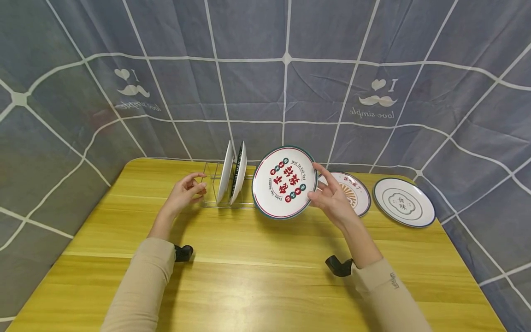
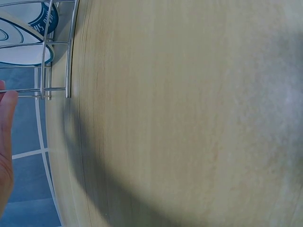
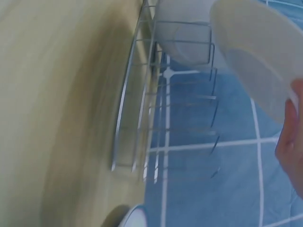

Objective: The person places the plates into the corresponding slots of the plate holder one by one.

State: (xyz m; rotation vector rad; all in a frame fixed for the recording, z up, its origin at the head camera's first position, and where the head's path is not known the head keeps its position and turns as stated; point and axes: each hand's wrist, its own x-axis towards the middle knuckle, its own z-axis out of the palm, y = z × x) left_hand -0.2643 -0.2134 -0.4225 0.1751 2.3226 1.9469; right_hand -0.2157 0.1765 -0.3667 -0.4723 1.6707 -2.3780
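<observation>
My right hand (image 1: 333, 200) holds a white plate (image 1: 286, 182) by its right edge, thumb on the front. The plate has a green and red rim and red lettering, and is tilted to face me. In the right wrist view its pale underside (image 3: 260, 56) hangs beside the wire plate rack (image 3: 125, 90). Two plates stand on edge in the rack, a white one (image 1: 225, 173) and one with a black patterned back (image 1: 240, 180). At the rack's left end my left hand (image 1: 186, 191) grips the wire frame between curled fingers and thumb.
Right of the rack, a plate with an orange sunburst (image 1: 362, 196) lies partly behind my right hand. Farther right lies a white plate with a blue rim (image 1: 421, 207). A grey checked curtain (image 1: 257, 92) hangs behind the wooden table (image 1: 257, 286).
</observation>
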